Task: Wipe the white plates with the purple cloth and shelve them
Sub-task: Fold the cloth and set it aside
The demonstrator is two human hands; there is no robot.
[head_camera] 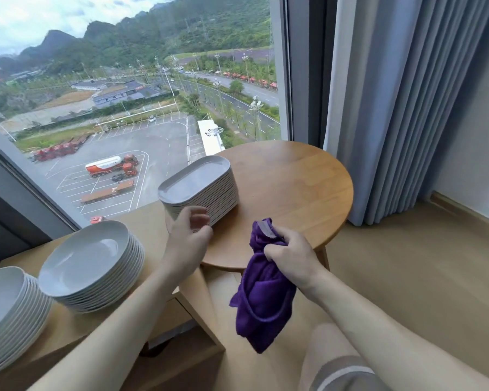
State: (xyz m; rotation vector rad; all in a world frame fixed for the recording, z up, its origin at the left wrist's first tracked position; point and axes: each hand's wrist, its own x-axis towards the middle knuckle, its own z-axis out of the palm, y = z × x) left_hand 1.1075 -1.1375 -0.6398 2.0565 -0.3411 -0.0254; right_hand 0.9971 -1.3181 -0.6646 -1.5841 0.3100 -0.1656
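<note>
Seated person's view of a round wooden table (294, 187) beside a floor-length window (124, 94). Right hand (290, 253), fingers curled, grips the bunched upper part of the purple cloth (261, 294); the rest of the cloth hangs below the table's near edge, above a bare knee (326, 359). Left hand (188, 235) is held at the near end of a stack of oblong white plates (199, 189), fingers loosely bent and holding nothing; whether the fingertips touch the stack's lower rims cannot be told. This stack stands on the left part of the round table. Two further stacks, of round white plates, rest on a lower wooden ledge (150, 227) to the left: a nearer-to-table stack (92, 262) and an outer stack (9, 309) cut by the frame's left edge. Grey curtain (401, 108) hangs at right, reaching the pale floor (407, 263). Striped shorts hem (347, 373) shows at the bottom edge.
</note>
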